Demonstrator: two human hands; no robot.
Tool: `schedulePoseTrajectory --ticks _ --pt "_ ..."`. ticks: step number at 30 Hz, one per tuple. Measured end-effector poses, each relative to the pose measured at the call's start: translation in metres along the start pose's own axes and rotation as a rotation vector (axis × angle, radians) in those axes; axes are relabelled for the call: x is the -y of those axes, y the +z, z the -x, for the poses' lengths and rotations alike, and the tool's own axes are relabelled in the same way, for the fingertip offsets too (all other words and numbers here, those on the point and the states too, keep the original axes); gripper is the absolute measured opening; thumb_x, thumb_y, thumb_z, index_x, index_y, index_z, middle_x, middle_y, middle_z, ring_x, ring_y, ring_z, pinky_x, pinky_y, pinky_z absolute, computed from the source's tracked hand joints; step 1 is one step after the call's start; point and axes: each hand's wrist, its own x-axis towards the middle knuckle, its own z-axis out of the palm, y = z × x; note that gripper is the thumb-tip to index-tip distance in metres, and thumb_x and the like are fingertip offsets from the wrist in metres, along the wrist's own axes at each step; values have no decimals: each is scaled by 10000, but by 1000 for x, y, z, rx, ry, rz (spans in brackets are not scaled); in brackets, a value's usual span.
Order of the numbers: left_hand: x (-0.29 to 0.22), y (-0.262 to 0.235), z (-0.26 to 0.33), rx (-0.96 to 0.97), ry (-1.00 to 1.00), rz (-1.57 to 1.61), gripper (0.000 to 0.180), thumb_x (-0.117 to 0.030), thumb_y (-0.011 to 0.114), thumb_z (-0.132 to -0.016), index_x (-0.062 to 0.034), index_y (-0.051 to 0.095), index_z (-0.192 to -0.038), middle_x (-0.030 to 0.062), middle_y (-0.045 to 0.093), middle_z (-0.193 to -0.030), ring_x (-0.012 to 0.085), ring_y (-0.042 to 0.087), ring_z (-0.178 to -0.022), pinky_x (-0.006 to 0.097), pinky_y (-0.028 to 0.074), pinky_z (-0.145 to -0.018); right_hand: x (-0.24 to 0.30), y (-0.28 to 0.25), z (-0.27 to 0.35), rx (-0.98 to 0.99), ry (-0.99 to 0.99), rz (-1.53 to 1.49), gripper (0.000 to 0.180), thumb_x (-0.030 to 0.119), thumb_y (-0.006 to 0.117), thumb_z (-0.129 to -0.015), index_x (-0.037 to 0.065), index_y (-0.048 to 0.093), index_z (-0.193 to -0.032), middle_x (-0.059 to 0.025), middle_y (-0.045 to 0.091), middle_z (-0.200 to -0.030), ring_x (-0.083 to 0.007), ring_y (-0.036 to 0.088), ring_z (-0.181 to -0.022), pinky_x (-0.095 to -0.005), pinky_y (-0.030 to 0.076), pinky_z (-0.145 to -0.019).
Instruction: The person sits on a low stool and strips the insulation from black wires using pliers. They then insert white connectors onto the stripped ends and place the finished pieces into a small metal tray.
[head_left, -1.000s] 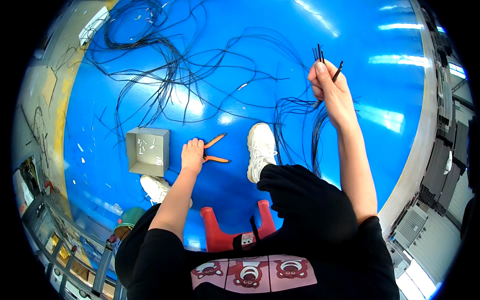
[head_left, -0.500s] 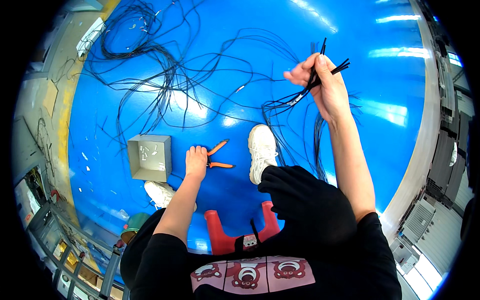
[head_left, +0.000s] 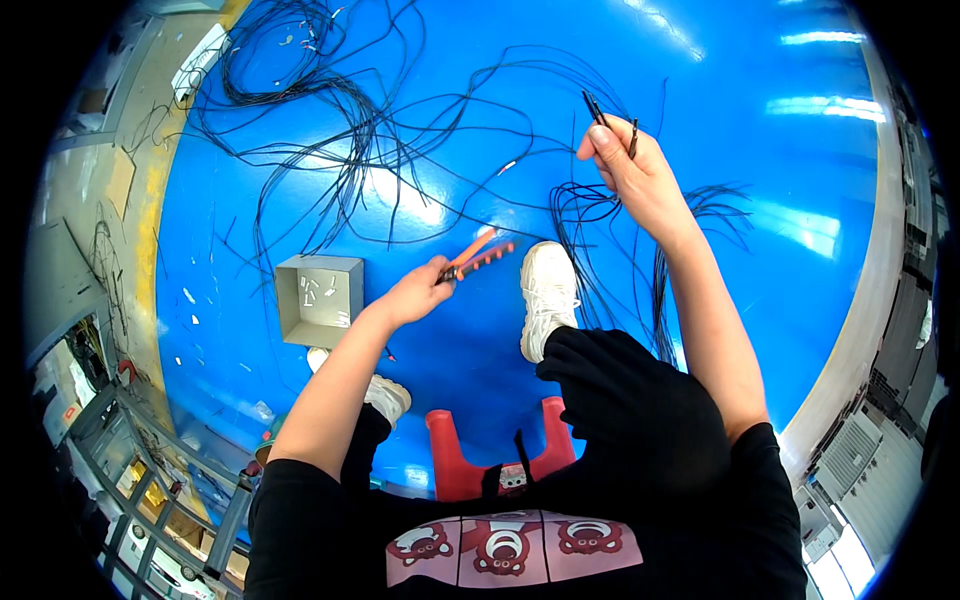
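Observation:
My left hand (head_left: 418, 292) is closed round the dark end of orange-handled pliers (head_left: 478, 246), whose handles point up and to the right, slightly blurred. They hang above the blue floor between the grey box and my right shoe. Higher up on the right, my right hand (head_left: 640, 182) pinches a bunch of black cables (head_left: 594, 106); their cut ends stick out past the thumb and fingers. Below that hand, a looped cable bundle (head_left: 585, 203) trails down beside the shoe. The grey box (head_left: 343, 267) with several small white pieces inside stands left of my left hand.
A large tangle of black cables (head_left: 350, 125) spreads over the blue floor (head_left: 470, 350) at the far left. My white shoe (head_left: 546, 290) stands between my hands. A red stool (head_left: 455, 462) is beneath me. Metal racking (head_left: 150, 490) lies at the lower left.
My left hand has picked the pliers up from the floor and moved right and upward with them. My right hand has shifted slightly left, and its fingers have closed more round the cables.

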Motion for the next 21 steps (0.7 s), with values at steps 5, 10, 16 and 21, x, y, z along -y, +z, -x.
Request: schedulePoseTrajectory --ticks 5,10,16,21 --pt "-96 -35 -2 -170 92 -336 246 -107 570 -860 -46 474 -1078 161 610 -873 338 598 -847 422 456 -727 12 6 5 32 -93 264 323 305 471 -997 46 616 -872 24 475 -697 -100 404 -621 -280 357 -571" --pt "-110 -41 -14 -277 178 -620 268 -68 561 -826 -58 452 -1070 184 625 -844 396 603 -854 498 458 -702 6 -5 2 25 43 -177 342 313 466 -1002 20 633 -947 4 520 -714 -120 461 -636 -283 411 -627" --pt "-20 -11 -1 -260 -53 -749 176 -76 541 -819 -41 471 -976 153 636 -776 362 630 -801 473 494 -689 18 -16 5 24 -89 -558 438 392 461 -990 -4 609 -1107 -160 636 -1132 -238 631 -1025 -333 485 -897" --pt "24 12 31 -157 -257 -806 370 -170 682 -780 -37 499 -1074 156 617 -978 323 589 -982 433 481 -821 33 -14 13 57 -155 -669 472 400 460 -987 -11 580 -1185 -192 538 -1316 -275 550 -1196 -359 434 -1001"
